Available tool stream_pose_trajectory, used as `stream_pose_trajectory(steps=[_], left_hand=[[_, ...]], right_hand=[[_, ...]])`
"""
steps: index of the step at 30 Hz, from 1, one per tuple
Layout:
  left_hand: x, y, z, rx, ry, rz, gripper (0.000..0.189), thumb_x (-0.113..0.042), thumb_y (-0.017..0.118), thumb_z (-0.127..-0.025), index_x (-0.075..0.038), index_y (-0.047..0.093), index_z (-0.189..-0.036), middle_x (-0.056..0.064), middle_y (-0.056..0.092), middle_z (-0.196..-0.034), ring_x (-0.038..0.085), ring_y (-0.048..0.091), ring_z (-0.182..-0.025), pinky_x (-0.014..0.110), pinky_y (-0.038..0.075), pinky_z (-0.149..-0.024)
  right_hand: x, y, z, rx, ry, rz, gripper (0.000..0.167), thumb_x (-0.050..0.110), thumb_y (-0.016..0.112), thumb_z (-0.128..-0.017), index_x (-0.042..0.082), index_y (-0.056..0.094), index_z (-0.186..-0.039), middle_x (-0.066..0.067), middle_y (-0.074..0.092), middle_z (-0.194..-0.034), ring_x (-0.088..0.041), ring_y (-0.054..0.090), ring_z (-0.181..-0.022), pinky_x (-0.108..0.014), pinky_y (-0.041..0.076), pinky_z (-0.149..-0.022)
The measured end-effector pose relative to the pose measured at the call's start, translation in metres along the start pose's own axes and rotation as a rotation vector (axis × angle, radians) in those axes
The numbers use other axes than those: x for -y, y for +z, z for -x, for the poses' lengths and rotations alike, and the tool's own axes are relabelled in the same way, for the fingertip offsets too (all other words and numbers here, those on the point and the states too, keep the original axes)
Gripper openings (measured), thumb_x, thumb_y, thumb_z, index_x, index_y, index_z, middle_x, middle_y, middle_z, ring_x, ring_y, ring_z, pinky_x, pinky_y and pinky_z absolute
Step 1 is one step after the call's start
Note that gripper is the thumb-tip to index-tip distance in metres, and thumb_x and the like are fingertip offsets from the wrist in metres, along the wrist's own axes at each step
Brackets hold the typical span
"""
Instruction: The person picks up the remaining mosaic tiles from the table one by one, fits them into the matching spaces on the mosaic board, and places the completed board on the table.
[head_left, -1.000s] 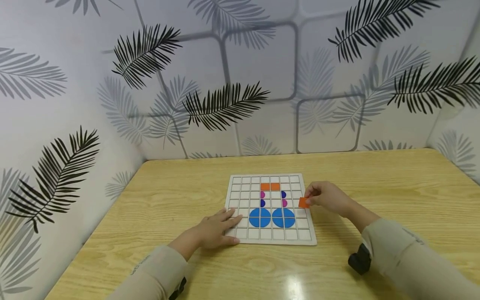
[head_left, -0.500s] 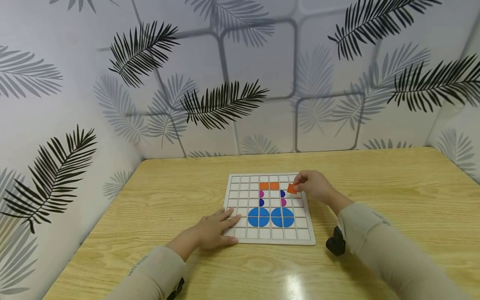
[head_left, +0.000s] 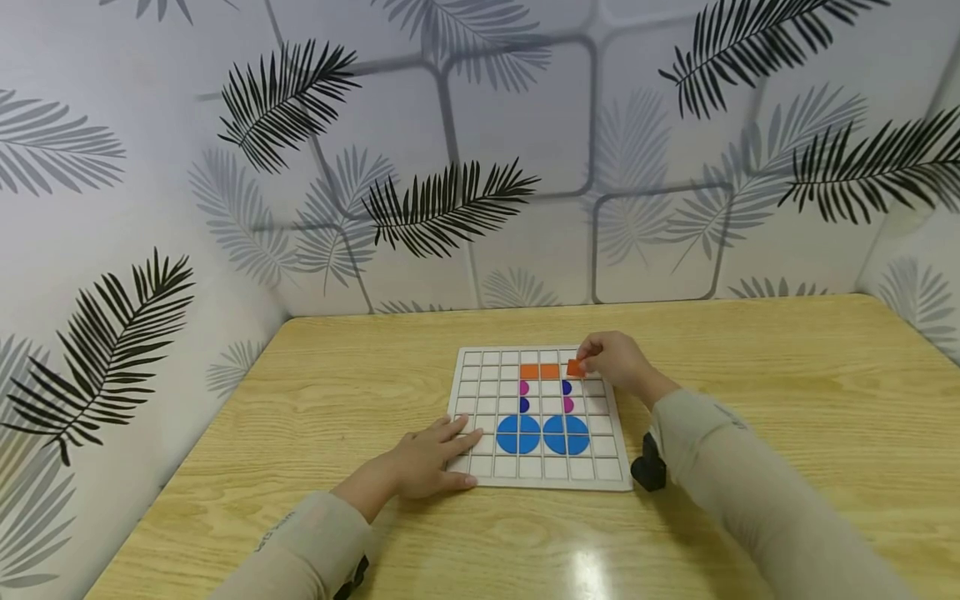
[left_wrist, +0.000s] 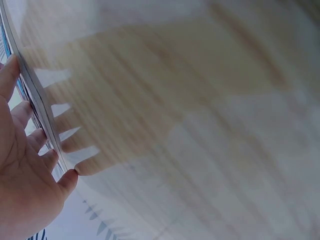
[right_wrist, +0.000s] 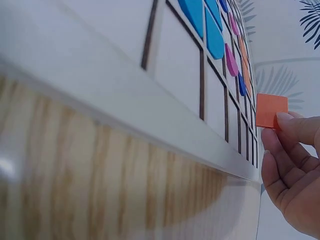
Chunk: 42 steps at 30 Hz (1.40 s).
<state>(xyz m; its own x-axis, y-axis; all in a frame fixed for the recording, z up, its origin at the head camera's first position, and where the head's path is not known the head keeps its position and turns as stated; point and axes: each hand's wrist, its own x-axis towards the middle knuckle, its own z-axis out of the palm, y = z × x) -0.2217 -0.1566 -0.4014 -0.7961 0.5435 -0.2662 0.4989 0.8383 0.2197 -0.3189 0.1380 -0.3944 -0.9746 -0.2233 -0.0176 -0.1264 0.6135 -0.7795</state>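
Observation:
My right hand [head_left: 618,360] pinches an orange square tile [head_left: 575,368] between thumb and fingers, over the upper right of a white grid board [head_left: 480,476]. In the right wrist view the same tile [right_wrist: 270,110] shows its flat face above the grid. Two orange squares [head_left: 540,372] lie side by side in a row left of it. Below them are small pink and dark blue half-circles [head_left: 567,387] and two blue circles [head_left: 518,435] made of quarter pieces. My left hand [head_left: 431,460] rests with spread fingers on the board's lower left edge, as the left wrist view also shows.
The board lies on a wooden table [head_left: 337,375] with a light wood grain. Behind the table stands a pale wall [head_left: 517,250] with a feather-leaf pattern. A black wrist strap piece [head_left: 649,464] hangs beneath the right sleeve.
My right hand has carried the orange tile from the board's right edge up and left, close to the right end of the orange row. The left hand keeps its place.

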Motion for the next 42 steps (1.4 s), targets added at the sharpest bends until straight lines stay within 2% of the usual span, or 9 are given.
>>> stream_pose_trajectory(steps=[7,12,19,31,42], left_hand=[[-0.004,-0.004,0.002,0.014,0.001,0.003,0.067,-0.054,0.042,-0.082,-0.023,0.022,-0.138,0.004,0.013,-0.143,0.025,0.008,-0.129,0.055,0.018,-0.093],[0.001,0.0,-0.001,0.009,0.008,-0.009,0.069,-0.058,0.04,-0.081,-0.025,0.02,-0.138,0.003,0.011,-0.143,0.025,0.007,-0.129,0.055,0.018,-0.093],[0.007,0.006,-0.004,-0.007,0.016,-0.018,0.071,-0.062,0.036,-0.08,-0.027,0.019,-0.138,0.002,0.01,-0.144,0.025,0.007,-0.129,0.055,0.018,-0.092],[0.002,0.002,-0.002,0.009,0.011,-0.011,0.07,-0.06,0.037,-0.081,-0.026,0.019,-0.138,0.003,0.011,-0.143,0.026,0.006,-0.129,0.055,0.017,-0.093],[-0.001,-0.001,0.0,0.021,-0.001,-0.012,0.068,-0.057,0.04,-0.082,-0.024,0.02,-0.138,0.003,0.011,-0.143,0.025,0.006,-0.129,0.054,0.017,-0.094]], right_hand=[[0.001,0.003,-0.006,0.015,-0.007,0.051,0.005,0.001,0.055,-0.083,0.001,0.059,-0.086,-0.009,0.057,-0.087,-0.023,0.05,-0.079,-0.032,0.043,-0.072],[0.003,0.005,-0.009,-0.007,-0.009,0.08,0.005,0.0,0.054,-0.083,0.001,0.058,-0.085,-0.009,0.056,-0.087,-0.024,0.049,-0.079,-0.033,0.042,-0.073],[0.003,0.007,-0.01,0.002,-0.008,0.085,0.004,0.001,0.055,-0.083,0.001,0.059,-0.085,-0.008,0.057,-0.084,-0.022,0.05,-0.077,-0.031,0.042,-0.069],[0.001,0.008,-0.014,0.024,-0.053,0.188,0.006,0.0,0.057,-0.08,-0.001,0.06,-0.084,-0.01,0.058,-0.084,-0.024,0.048,-0.078,-0.035,0.042,-0.071],[0.002,0.009,-0.014,0.04,-0.026,0.219,0.005,0.003,0.058,-0.081,0.0,0.062,-0.082,-0.009,0.058,-0.082,-0.023,0.047,-0.077,-0.035,0.041,-0.073]])
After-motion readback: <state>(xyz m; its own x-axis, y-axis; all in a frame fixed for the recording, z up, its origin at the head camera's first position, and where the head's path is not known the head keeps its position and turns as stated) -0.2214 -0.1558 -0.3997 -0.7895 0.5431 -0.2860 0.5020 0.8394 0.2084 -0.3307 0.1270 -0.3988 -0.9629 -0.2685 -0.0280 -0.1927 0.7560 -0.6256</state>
